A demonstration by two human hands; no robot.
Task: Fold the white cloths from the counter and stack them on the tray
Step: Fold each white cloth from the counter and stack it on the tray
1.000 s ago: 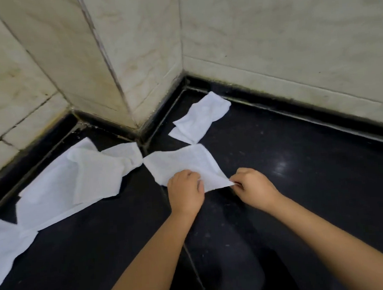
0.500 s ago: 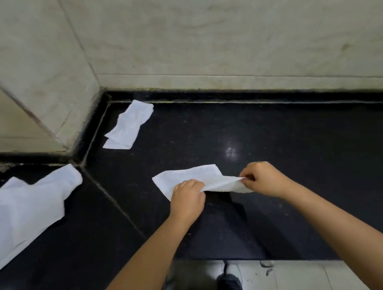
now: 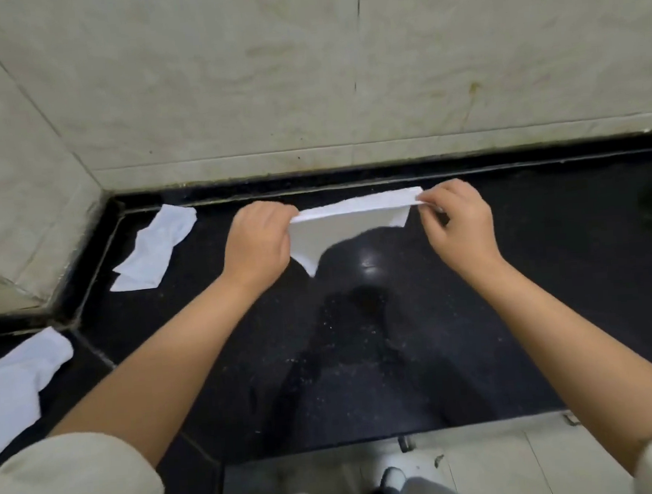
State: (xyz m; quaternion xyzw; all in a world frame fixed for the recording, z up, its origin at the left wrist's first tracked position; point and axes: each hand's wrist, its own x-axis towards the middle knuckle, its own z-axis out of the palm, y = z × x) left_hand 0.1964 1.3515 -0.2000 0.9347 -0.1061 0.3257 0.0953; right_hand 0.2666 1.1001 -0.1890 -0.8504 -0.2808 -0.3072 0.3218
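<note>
Lifted off the polished black stone counter [image 3: 363, 360] since the earlier frame, the small white cloth [image 3: 349, 222] is now held stretched in the air above it. The first fold is judged in hand; next, the corners must be brought together. Its upper corners are pinched by the left hand [image 3: 257, 246] and right hand [image 3: 460, 224]. No tray is seen.

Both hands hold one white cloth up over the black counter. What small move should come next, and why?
Probably lower the cloth flat onto the counter to fold it. The left hand and right hand pinch its top corners, its top edge is taut, and a loose corner hangs below. No tray is in view.
</note>
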